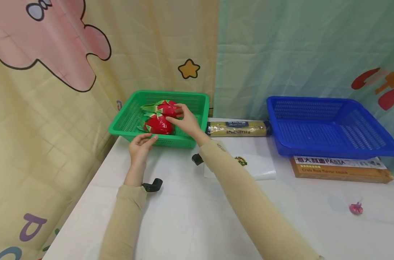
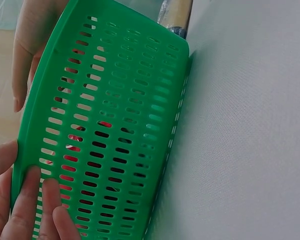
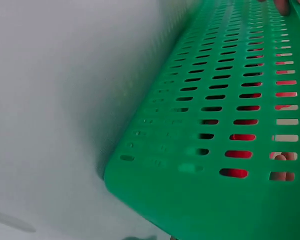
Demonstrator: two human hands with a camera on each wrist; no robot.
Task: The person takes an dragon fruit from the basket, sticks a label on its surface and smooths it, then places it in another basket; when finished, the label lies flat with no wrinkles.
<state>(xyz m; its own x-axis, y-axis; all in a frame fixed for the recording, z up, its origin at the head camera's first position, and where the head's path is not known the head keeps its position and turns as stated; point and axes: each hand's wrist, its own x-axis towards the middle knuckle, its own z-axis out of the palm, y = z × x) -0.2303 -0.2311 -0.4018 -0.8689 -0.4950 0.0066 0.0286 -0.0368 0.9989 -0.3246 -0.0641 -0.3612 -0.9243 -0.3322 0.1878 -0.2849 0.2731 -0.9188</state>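
A green plastic basket stands at the back left of the white table. In it lie two red dragon fruits with green leaf tips, a front one and a rear one. My left hand holds the basket's front rim, the thumb at the rim and the fingers against the slotted outer wall, as the left wrist view shows. Reaching over the basket's right side, my right hand has spread, slightly bent fingers beside the dragon fruits. Its fingertips show only through the slots in the right wrist view.
A blue basket stands at the back right, partly over a pasta box. Between the baskets lies a spaghetti pack, with a white plastic package before it. A small pink-red item lies at the right.
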